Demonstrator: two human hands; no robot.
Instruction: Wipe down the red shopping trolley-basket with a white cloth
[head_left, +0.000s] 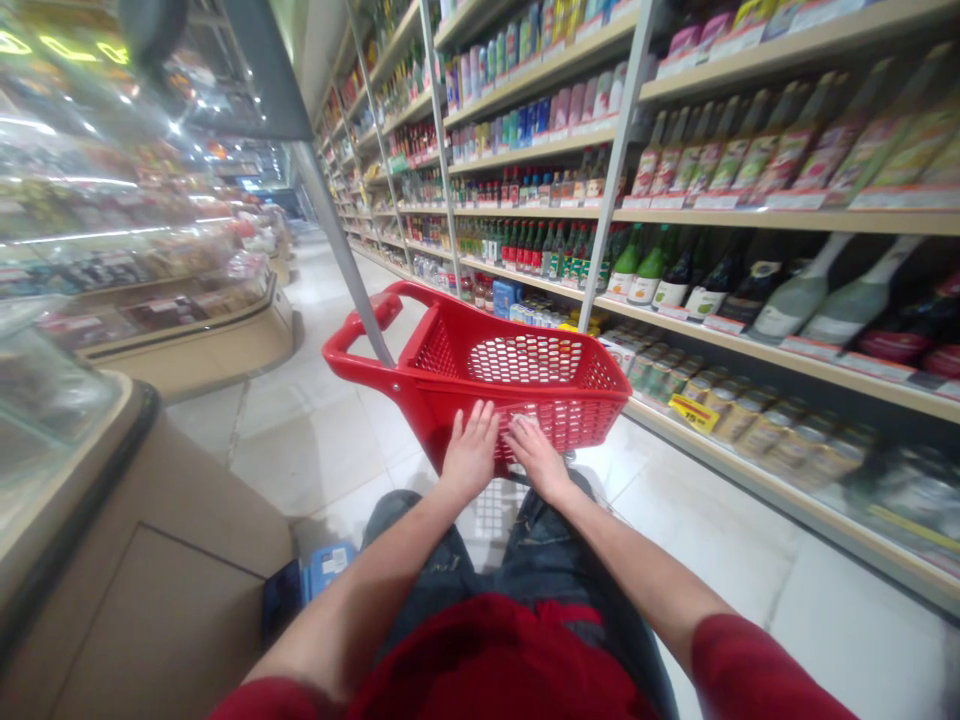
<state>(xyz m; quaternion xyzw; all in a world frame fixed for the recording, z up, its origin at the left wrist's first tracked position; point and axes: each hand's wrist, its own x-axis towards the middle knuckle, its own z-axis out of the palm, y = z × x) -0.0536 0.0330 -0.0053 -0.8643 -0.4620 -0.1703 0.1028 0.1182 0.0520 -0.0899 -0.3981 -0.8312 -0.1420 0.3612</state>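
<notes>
A red plastic shopping cart (435, 395) with a perforated basket stands side-on right in front of me. My left hand (471, 452) lies flat at the near side of the basket, its fingers stretched upward. Close beside it, my right hand (537, 455) points its fingers up and to the left at the same red wall. Both hands appear to touch the cart, though the exact contact is hard to make out. A small pale patch shows by the right fingertips; I cannot tell what it is. A grey pole (341, 245) rises from the cart's handle end.
Shelves of bottles and cans (525, 240) run along the right, with a yellow price tag (694, 412) low down. Rounded display counters (187, 345) line the left. A blue object (330, 565) sits by the near counter. Between them runs a white tiled aisle (322, 270).
</notes>
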